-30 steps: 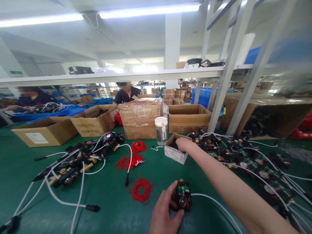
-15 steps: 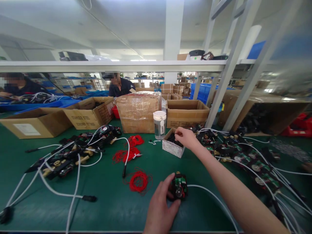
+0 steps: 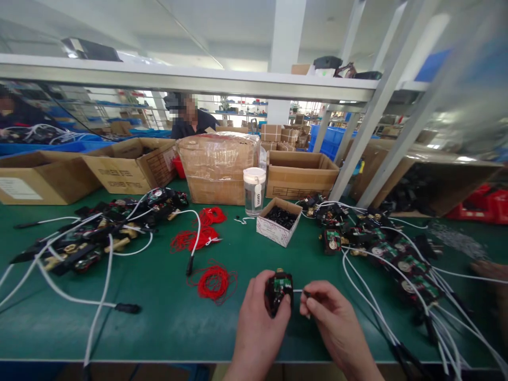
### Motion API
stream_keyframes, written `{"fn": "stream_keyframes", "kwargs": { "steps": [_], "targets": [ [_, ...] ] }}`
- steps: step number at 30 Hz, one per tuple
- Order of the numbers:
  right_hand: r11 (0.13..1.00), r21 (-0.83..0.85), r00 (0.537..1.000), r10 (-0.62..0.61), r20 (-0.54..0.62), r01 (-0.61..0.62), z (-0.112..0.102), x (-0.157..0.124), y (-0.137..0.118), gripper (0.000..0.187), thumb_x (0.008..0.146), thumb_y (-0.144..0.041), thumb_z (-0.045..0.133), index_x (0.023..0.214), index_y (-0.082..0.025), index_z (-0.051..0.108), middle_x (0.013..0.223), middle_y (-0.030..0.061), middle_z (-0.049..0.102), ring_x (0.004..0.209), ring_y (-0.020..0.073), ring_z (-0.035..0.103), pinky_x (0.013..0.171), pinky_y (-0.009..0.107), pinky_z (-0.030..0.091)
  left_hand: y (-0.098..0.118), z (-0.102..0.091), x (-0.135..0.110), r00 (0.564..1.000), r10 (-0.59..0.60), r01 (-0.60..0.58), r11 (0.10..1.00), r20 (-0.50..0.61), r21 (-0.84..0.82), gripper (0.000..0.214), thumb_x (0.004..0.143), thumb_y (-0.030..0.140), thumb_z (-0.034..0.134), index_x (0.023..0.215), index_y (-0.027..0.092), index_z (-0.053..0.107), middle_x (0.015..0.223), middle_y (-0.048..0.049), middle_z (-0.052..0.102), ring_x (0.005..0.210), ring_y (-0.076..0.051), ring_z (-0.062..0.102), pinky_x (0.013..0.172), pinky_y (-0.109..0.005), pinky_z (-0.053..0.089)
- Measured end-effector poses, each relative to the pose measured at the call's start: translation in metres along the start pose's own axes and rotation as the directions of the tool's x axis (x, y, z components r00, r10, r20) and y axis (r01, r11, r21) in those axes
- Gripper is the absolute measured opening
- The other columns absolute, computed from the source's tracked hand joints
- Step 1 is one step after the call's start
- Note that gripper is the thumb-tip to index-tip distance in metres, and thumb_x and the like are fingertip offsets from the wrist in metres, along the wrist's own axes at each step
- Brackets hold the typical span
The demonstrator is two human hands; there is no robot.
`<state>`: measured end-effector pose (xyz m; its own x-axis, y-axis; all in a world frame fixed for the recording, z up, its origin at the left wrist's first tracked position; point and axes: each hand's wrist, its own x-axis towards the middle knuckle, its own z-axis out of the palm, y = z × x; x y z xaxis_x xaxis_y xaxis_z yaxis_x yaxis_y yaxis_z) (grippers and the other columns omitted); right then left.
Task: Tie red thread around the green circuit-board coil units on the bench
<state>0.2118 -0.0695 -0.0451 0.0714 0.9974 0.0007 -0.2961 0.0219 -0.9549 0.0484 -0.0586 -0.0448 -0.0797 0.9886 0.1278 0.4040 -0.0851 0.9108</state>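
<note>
My left hand (image 3: pixel 257 320) grips a small black module with a green circuit board (image 3: pixel 279 288) on the green table, near the front edge. My right hand (image 3: pixel 331 323) is beside it on the right, fingers pinched on a small dark part (image 3: pixel 306 292) held against the module's side. A small white box of black parts (image 3: pixel 279 227) stands farther back, behind both hands.
Piles of wired modules lie left (image 3: pixel 91 238) and right (image 3: pixel 381 248). Red wire coils (image 3: pixel 212 280) sit left of my hands. A clear jar (image 3: pixel 254 191) and cardboard boxes (image 3: pixel 218 166) line the back. People sit beyond the shelf (image 3: pixel 188 114). Another person's hand (image 3: pixel 490 270) shows at the right edge.
My right hand left the white box and came back to the module, pinching a small part. The module is now tilted up in my left hand. The view tipped downward.
</note>
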Motion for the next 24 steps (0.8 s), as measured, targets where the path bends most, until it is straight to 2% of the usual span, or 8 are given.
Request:
{"fn": "stream_keyframes", "kwargs": {
  "steps": [5, 11, 19, 24],
  "targets": [
    [0.966, 0.237, 0.995, 0.103, 0.011, -0.102, 0.0021, -0.0079, 0.0087, 0.028, 0.075, -0.040, 0.087, 0.092, -0.024, 0.073, 0.077, 0.0008, 0.064, 0.064, 0.0124, 0.056, 0.063, 0.026, 0.045, -0.0034, -0.0014, -0.0007, 1.000, 0.017, -0.017, 1.000, 0.011, -0.016, 0.039, 0.087, 0.026, 0.059, 0.125, 0.022, 0.058, 0.111, -0.0083, 0.070, 0.086, -0.021, 0.068, 0.075, -0.034, 0.056],
    [0.938, 0.311, 0.988, 0.145, 0.048, -0.153, 0.0045, -0.0117, 0.0094, 0.028, 0.077, -0.042, 0.086, 0.094, -0.025, 0.071, 0.074, -0.0014, 0.058, 0.063, 0.0099, 0.050, 0.060, 0.022, 0.040, -0.0075, -0.0022, -0.0017, 0.999, 0.027, -0.026, 0.997, 0.020, -0.073, 0.040, 0.088, 0.027, 0.058, 0.127, 0.021, 0.058, 0.114, -0.0088, 0.069, 0.079, -0.018, 0.067, 0.072, -0.032, 0.057],
    [0.985, 0.153, 0.997, 0.074, 0.019, -0.076, 0.0047, -0.0088, 0.0088, 0.038, 0.075, -0.036, 0.087, 0.109, -0.028, 0.072, 0.084, 0.0006, 0.064, 0.067, 0.0122, 0.057, 0.063, 0.025, 0.046, -0.0078, -0.0025, -0.0021, 0.999, 0.025, -0.023, 0.995, 0.020, -0.099, 0.040, 0.086, 0.025, 0.059, 0.126, 0.023, 0.059, 0.114, -0.0077, 0.070, 0.079, -0.018, 0.068, 0.072, -0.032, 0.057],
    [1.000, -0.023, 1.000, 0.008, 0.006, -0.008, 0.0030, -0.0069, 0.0045, 0.022, 0.077, -0.040, 0.085, 0.089, -0.024, 0.076, 0.080, -0.0002, 0.064, 0.067, 0.0120, 0.058, 0.067, 0.026, 0.047, -0.0076, -0.0040, -0.0015, 0.998, 0.036, -0.031, 0.994, 0.042, -0.103, 0.039, 0.087, 0.024, 0.059, 0.127, 0.023, 0.059, 0.110, -0.0060, 0.069, 0.079, -0.017, 0.067, 0.072, -0.031, 0.056]
  ]
}}
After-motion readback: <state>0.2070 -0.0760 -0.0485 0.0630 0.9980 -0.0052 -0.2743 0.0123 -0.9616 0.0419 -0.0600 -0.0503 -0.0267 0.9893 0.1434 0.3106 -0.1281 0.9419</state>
